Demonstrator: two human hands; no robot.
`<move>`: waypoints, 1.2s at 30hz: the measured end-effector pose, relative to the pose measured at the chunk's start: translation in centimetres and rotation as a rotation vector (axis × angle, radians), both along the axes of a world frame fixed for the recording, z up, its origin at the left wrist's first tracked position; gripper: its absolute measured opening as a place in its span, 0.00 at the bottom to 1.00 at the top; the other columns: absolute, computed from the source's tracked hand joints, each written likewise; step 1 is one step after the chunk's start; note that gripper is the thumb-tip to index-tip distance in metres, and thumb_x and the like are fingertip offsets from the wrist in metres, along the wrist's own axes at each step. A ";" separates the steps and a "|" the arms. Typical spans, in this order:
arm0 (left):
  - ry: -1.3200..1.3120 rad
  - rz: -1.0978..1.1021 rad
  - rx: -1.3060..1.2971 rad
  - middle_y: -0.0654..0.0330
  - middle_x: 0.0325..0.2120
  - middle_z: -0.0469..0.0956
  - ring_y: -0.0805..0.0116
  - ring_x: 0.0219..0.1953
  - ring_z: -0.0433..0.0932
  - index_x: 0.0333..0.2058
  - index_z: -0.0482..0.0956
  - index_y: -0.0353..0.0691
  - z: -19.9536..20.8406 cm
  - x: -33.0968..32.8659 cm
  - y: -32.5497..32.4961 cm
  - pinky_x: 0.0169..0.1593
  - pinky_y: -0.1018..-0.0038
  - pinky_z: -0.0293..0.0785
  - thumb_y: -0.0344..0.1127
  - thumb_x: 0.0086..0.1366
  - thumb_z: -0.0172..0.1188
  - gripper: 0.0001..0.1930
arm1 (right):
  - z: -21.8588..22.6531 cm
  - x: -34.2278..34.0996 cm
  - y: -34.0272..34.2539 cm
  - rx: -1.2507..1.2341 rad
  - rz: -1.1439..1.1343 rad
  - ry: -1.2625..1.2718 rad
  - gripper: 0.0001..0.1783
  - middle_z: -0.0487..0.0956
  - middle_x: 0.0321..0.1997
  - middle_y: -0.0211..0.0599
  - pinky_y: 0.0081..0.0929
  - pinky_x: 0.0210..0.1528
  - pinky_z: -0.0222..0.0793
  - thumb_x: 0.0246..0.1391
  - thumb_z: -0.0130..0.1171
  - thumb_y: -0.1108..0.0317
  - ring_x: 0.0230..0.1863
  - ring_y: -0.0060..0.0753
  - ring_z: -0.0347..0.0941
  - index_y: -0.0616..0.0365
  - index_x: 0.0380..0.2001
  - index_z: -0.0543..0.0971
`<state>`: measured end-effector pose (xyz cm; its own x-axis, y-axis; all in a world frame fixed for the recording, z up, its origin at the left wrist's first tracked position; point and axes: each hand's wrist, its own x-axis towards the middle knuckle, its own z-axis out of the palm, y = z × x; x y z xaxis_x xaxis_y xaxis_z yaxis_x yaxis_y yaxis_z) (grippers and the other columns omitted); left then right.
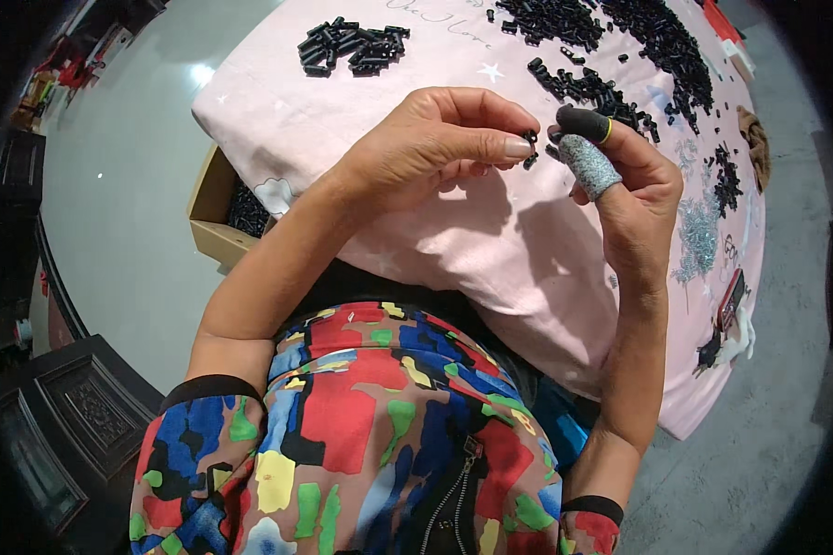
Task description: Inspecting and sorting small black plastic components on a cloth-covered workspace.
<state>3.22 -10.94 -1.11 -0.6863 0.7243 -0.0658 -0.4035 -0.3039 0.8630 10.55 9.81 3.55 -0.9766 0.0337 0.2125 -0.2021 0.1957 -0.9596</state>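
Observation:
My left hand (426,143) pinches a small black plastic part (530,148) between thumb and fingertips, above the pink cloth. Just to its right is my right hand (643,190), its fingertips drawn together on another small black piece (553,141), mostly hidden behind them. A black finger cover with a yellow rim (584,123) sits on the right index finger, and a grey speckled cover (590,166) wraps the thumb. The two hands are close but apart. Beyond them spreads a cluster of loose black parts (597,92).
The pink star-printed cloth (278,79) carries a pile of short black cylinders (352,48), heaped black parts (666,51) and small silvery pieces (699,231). At its right edge are a red-and-black object (732,294) and a brown cloth (754,143). A cardboard box (220,242) holds black pieces.

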 end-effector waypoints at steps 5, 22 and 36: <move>0.053 0.016 -0.034 0.64 0.35 0.83 0.84 0.29 0.75 0.47 0.82 0.38 0.0 0.1 0.2 0.29 0.87 0.68 0.31 0.61 0.69 0.15 | 0.2 0.2 -0.1 0.038 -0.018 0.023 0.14 0.85 0.41 0.32 0.15 0.44 0.75 0.56 0.61 0.83 0.40 0.18 0.79 0.64 0.46 0.84; 0.100 0.014 -0.063 0.69 0.30 0.81 0.86 0.25 0.72 0.44 0.82 0.39 0.3 0.4 0.0 0.26 0.88 0.65 0.30 0.59 0.71 0.14 | -0.7 -0.2 0.1 0.348 0.021 0.301 0.15 0.83 0.34 0.32 0.16 0.31 0.70 0.48 0.64 0.83 0.32 0.18 0.76 0.60 0.40 0.86; 0.120 0.112 -0.105 0.67 0.27 0.82 0.85 0.23 0.73 0.40 0.84 0.38 0.4 0.8 0.3 0.25 0.87 0.66 0.28 0.58 0.72 0.11 | -1.0 -0.1 -1.0 0.438 -0.045 0.399 0.14 0.81 0.30 0.35 0.19 0.31 0.73 0.45 0.63 0.84 0.29 0.23 0.76 0.64 0.38 0.85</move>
